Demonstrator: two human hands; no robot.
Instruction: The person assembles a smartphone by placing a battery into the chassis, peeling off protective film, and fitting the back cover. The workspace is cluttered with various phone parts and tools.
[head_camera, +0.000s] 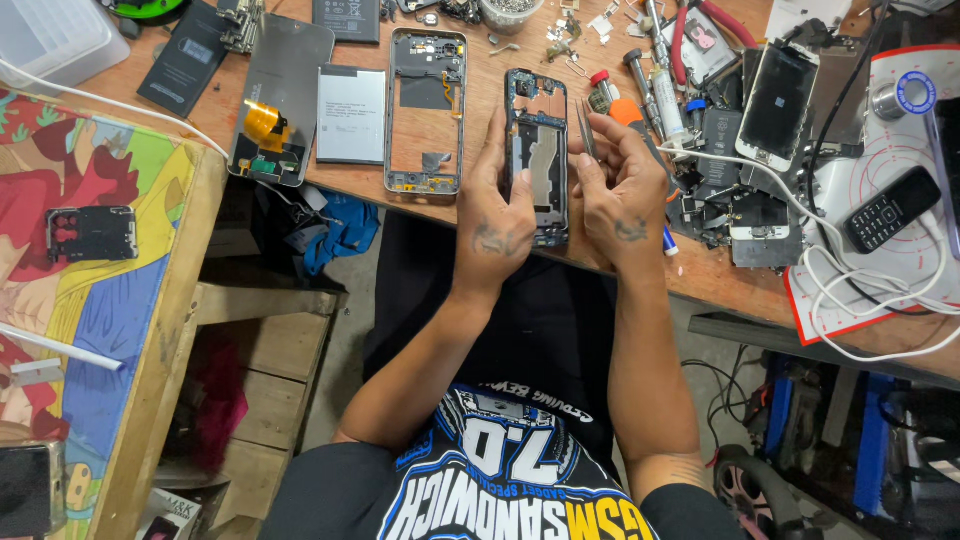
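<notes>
An opened phone body (538, 150) with its back off lies at the wooden workbench's (480, 60) near edge, its boards and battery bay showing. My left hand (497, 222) grips its left side, fingers curled along the frame. My right hand (620, 190) rests against the phone's right side and pinches metal tweezers (585, 128), their tips pointing up beside the phone's upper half.
A second phone frame (426, 110), a loose battery (351, 114) and a back panel with yellow flex (280, 100) lie left. Screwdrivers, a white phone (777, 100), a keypad phone (892, 208) and white cables (840, 290) crowd the right. A small black board (92, 233) sits on the colourful mat (100, 330).
</notes>
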